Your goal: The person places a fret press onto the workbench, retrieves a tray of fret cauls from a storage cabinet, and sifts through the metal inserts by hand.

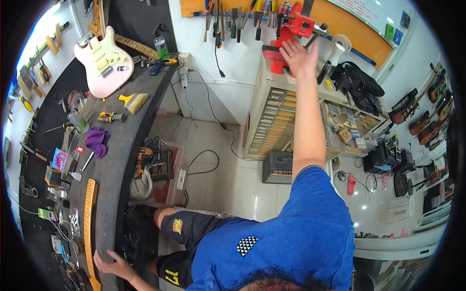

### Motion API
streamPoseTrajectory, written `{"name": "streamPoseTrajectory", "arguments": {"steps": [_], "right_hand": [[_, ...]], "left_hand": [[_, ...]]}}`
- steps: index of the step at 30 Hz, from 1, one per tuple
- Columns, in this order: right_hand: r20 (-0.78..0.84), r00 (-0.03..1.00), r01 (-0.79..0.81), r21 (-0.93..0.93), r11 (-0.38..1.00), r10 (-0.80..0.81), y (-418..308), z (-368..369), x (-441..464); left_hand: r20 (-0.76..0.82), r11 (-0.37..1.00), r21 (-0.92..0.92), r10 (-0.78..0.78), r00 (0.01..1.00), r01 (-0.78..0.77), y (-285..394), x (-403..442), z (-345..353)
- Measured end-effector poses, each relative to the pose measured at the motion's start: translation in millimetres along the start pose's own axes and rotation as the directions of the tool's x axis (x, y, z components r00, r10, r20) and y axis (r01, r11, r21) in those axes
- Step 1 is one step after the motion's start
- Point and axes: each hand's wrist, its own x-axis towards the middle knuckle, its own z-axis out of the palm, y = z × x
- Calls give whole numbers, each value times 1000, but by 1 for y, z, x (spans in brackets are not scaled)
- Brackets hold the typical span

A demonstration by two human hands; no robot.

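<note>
The room is bright, with mostly even light. The strongest white glare is at ten o'clock, where detail is washed out. The shiny floor (233,186) gives small reflections near four o'clock. Below the bench (109,182), toward eight o'clock, it is quite dark. Straight lines are bending strongly, and black corners surround the round view.

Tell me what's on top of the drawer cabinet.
On the drawer cabinet stand a red machine, a white fan and a black bag, among others. The right hand hides part of the machine; anything beneath the bag is covered.
</note>
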Motion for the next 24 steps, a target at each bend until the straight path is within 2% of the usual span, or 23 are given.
{"name": "streamPoseTrajectory", "arguments": {"steps": [3, 6, 10, 14, 18, 20, 22, 24], "right_hand": [[62, 996, -62, -101, 993, 68, -44, 22, 6], [76, 984, -129, -332, 934, 163, -72, 38, 18], [-59, 967, -256, -283, 924, 250, -82, 55, 26], [-90, 951, -309, -295, 904, 296, -77, 52, 47], [-100, 949, -315, -380, 869, 301, -81, 51, 48], [-110, 943, -332, -398, 855, 315, -83, 50, 47], [-101, 943, -331, -403, 853, 318, -80, 46, 51], [-104, 939, -340, -410, 846, 327, -80, 45, 54]], "left_hand": [[144, 994, -109, 27, 989, -11, 66, -20, 9], [279, 991, -131, 60, 958, -24, 111, -33, 3], [413, 980, -167, -29, 910, 107, 127, -38, -5], [435, 952, -245, -62, 898, 185, 143, -34, 6], [398, 899, -431, 112, 910, 78, 184, 5, 33], [381, 785, -609, 166, 909, 112, 216, 32, 58], [520, 560, -735, 103, 848, 382, 266, 60, 80], [631, 254, -771, 176, 756, 584, 322, 91, 111]]}}
